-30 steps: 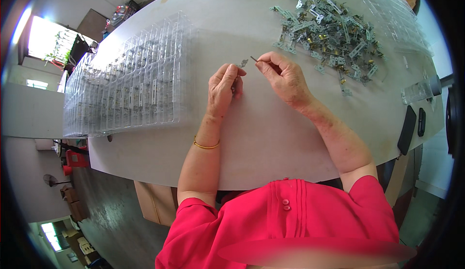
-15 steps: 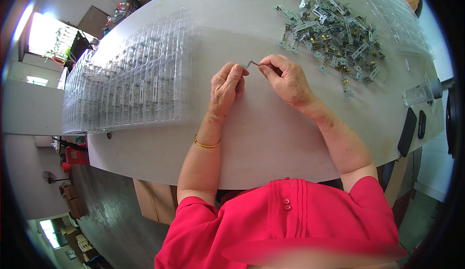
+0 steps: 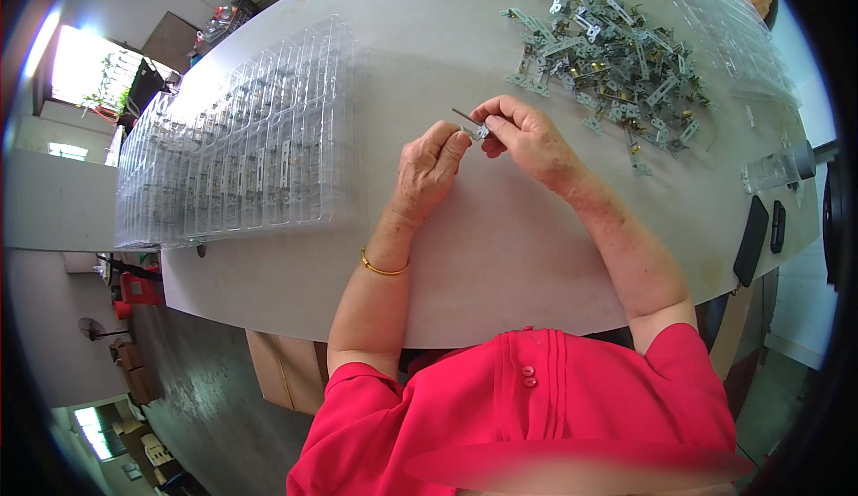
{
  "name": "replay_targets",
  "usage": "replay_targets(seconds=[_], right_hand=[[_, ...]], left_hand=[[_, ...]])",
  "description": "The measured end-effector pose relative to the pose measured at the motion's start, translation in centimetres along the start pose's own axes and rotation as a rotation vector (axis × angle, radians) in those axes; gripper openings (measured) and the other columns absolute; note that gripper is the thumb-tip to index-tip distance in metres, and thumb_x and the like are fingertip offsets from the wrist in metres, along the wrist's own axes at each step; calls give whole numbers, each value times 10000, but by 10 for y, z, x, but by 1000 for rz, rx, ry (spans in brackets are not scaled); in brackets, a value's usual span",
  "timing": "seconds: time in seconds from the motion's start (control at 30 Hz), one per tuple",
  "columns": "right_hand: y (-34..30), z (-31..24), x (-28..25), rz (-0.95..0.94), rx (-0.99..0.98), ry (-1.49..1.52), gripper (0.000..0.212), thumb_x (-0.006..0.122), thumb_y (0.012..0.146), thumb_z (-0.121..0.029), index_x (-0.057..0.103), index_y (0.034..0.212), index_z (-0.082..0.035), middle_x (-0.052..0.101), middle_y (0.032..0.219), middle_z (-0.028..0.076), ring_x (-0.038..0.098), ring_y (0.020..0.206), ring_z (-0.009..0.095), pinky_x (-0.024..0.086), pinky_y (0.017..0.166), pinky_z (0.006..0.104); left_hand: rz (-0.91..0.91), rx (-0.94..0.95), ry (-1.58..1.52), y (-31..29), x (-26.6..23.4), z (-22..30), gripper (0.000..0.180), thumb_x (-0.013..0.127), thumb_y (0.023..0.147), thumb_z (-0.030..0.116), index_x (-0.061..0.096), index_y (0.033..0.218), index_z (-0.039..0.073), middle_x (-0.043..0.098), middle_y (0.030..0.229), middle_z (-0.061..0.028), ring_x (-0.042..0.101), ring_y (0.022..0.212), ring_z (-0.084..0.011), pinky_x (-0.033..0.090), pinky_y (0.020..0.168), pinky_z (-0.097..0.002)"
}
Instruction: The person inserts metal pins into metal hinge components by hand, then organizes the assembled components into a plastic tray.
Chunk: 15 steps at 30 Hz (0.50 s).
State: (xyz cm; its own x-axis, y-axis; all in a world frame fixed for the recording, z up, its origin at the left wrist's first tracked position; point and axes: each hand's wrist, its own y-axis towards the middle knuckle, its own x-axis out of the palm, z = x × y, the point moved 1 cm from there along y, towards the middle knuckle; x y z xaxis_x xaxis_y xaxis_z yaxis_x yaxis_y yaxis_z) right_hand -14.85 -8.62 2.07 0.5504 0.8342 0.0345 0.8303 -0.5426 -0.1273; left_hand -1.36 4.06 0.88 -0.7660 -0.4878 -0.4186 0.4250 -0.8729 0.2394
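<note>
Little moved since earlier frame: left hand (image 3: pixel 429 167) and right hand (image 3: pixel 527 131) still pinching small metal part (image 3: pixel 471 124) above bench (image 3: pixel 500 255).

I can't make out the small metal part (image 3: pixel 472 125) pinched between my left hand (image 3: pixel 427 171) and right hand (image 3: pixel 527 135); it is too tiny and mostly covered by fingertips. The heap of metal pieces (image 3: pixel 608 49) blurs into a tangle. Contents of the clear plastic trays (image 3: pixel 237 156) stay indistinct. My shoulders are cut off below.
</note>
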Motion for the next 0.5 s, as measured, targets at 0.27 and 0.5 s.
replay_targets(seconds=[0.27, 0.5], right_hand=[[2, 1, -4, -74, 19, -36, 179, 585, 998, -178, 650, 1094, -42, 621, 901, -15, 554, 807, 74, 491, 768, 239], [6, 8, 2, 80, -219, 36, 151, 621, 988, -189, 677, 1023, -54, 629, 832, -28, 543, 767, 66, 470, 702, 240]], left_hand=[[29, 193, 127, -1, 5, 4, 185, 619, 982, 179, 624, 885, 21, 519, 638, -65, 493, 532, -159, 421, 530, -312], [78, 287, 275, -2, 9, 1, 130, 634, 953, 130, 612, 879, 25, 566, 681, -111, 536, 549, -252, 438, 532, -348]])
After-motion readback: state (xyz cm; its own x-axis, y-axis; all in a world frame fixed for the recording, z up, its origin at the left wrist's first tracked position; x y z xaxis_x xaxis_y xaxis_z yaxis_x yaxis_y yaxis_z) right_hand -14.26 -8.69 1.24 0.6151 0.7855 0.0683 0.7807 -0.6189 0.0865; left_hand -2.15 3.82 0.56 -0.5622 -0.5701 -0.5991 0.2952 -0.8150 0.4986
